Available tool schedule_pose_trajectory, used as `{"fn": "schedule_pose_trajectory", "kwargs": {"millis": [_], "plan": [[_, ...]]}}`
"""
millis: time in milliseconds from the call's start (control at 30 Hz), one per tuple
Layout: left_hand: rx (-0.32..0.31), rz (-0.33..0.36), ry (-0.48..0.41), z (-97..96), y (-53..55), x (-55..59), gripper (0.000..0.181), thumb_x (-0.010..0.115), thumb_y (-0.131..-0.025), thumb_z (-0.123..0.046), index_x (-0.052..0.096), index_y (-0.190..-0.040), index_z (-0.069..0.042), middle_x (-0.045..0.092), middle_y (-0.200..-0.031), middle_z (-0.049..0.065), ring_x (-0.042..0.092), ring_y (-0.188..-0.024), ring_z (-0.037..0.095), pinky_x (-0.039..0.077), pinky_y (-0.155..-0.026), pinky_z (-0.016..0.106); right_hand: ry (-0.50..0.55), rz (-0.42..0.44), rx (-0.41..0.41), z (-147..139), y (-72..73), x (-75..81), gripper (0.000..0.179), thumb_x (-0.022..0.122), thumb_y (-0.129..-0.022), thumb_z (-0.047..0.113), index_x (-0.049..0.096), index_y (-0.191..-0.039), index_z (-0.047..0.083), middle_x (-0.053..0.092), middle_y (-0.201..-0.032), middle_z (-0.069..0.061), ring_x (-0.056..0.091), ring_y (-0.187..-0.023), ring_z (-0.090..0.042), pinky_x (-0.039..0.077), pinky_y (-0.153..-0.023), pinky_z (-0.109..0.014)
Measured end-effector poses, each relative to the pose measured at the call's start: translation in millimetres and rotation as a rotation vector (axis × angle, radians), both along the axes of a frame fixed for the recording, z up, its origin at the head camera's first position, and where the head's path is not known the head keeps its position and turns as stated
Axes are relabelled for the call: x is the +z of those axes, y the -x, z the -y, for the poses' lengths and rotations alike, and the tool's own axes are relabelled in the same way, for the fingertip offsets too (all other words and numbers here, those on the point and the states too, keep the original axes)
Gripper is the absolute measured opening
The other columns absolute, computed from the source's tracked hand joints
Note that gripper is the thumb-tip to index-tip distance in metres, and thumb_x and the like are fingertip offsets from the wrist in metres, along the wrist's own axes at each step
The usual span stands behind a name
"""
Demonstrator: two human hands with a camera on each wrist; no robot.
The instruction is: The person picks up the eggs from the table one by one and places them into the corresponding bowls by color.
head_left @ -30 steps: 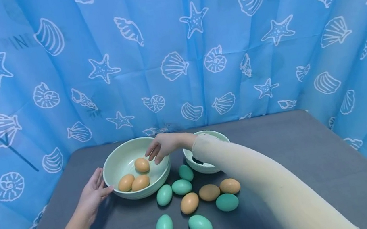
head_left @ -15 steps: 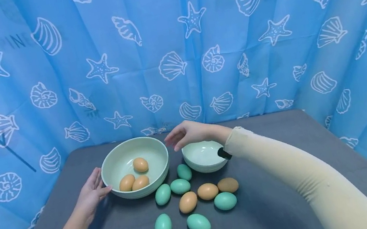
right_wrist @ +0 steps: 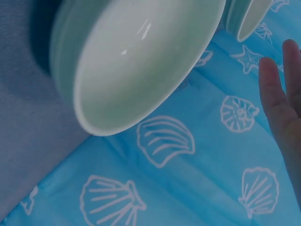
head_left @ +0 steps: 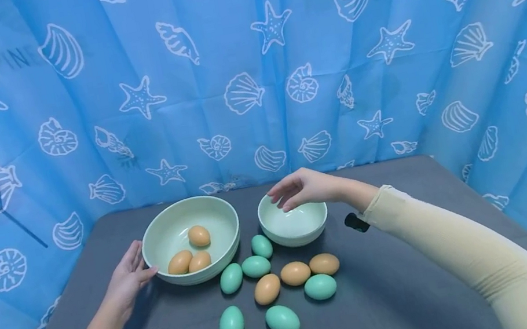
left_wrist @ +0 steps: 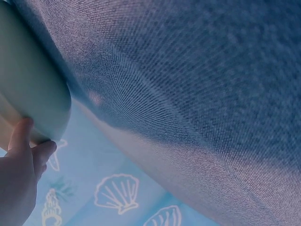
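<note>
On the left stands a large pale green bowl with three brown eggs inside. My left hand rests against its outer left side, thumb near the rim; the left wrist view shows fingers touching the bowl wall. My right hand hovers over the back of a smaller pale green bowl, fingers loosely bent and holding nothing. In the right wrist view this bowl's inside shows no eggs. In front of the bowls lie several green eggs and three brown eggs.
A grey cloth covers the table. Behind it hangs a blue curtain with white shells and starfish. Some loose green eggs lie close to the large bowl's front.
My right hand has moved right, from over the large bowl to above the small one. My left hand stays at the large bowl. The eggs keep their places.
</note>
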State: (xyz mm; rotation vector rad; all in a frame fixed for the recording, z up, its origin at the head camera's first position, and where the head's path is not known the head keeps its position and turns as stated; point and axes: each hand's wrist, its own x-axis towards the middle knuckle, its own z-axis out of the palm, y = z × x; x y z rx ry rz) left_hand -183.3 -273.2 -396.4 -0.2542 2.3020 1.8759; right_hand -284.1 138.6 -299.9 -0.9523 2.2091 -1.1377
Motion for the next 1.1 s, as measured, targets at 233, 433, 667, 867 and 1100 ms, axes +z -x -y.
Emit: {"fn": "schedule_pose_trajectory", "kwargs": {"millis": [233,433,667,867,1100], "plan": [[0.005,0.010,-0.011,1.5,-0.3,0.6,0.087,0.050,-0.102,-0.003,-0.017,-0.158,-0.012,-0.015,-0.166,0.011,-0.006,-0.154,0.036,0.016,-0.120,0.061,0.027,-0.006,-0.038,-19.7,-6.8,-2.9,0.047,0.065,-0.096,0.006,0.054,-0.139,-0.007,0.059,-0.136,-0.028,0.059,-0.125,-0.039,0.054,-0.099,-0.040],[-0.004,0.012,-0.009,1.4,-0.9,1.1,0.087,0.050,-0.102,-0.003,-0.016,-0.158,-0.013,-0.015,-0.166,0.011,-0.005,-0.154,0.036,0.017,-0.120,0.061,0.029,-0.001,-0.046,-37.5,-14.5,-9.7,0.045,0.064,-0.096,0.004,0.054,-0.137,-0.009,0.060,-0.132,-0.029,0.060,-0.122,-0.041,0.054,-0.100,-0.042],[0.004,0.017,-0.010,0.9,-0.6,0.7,0.087,0.050,-0.102,-0.003,-0.017,-0.158,-0.013,-0.015,-0.166,0.011,-0.005,-0.154,0.037,0.017,-0.120,0.061,0.028,0.008,-0.034,-50.8,-25.1,-19.5,0.046,0.064,-0.095,0.004,0.053,-0.137,-0.012,0.059,-0.132,-0.033,0.058,-0.122,-0.047,0.056,-0.096,-0.041],[0.001,0.017,-0.020,1.2,-1.1,-0.2,0.087,0.049,-0.102,-0.003,-0.016,-0.158,-0.013,-0.016,-0.166,0.010,-0.006,-0.154,0.036,0.017,-0.121,0.060,0.021,0.015,-0.054,-58.9,-31.8,-29.7,0.046,0.065,-0.095,0.003,0.053,-0.136,-0.013,0.059,-0.131,-0.033,0.059,-0.121,-0.044,0.057,-0.092,-0.039],[-0.006,0.013,-0.020,1.3,-0.9,1.2,0.086,0.049,-0.103,-0.003,-0.016,-0.158,-0.013,-0.015,-0.166,0.010,-0.005,-0.154,0.036,0.017,-0.121,0.061,0.043,0.040,-0.054,-66.8,-36.1,-45.5,0.048,0.067,-0.095,0.007,0.053,-0.136,-0.014,0.061,-0.131,-0.030,0.059,-0.121,-0.045,0.057,-0.092,-0.033]]}}
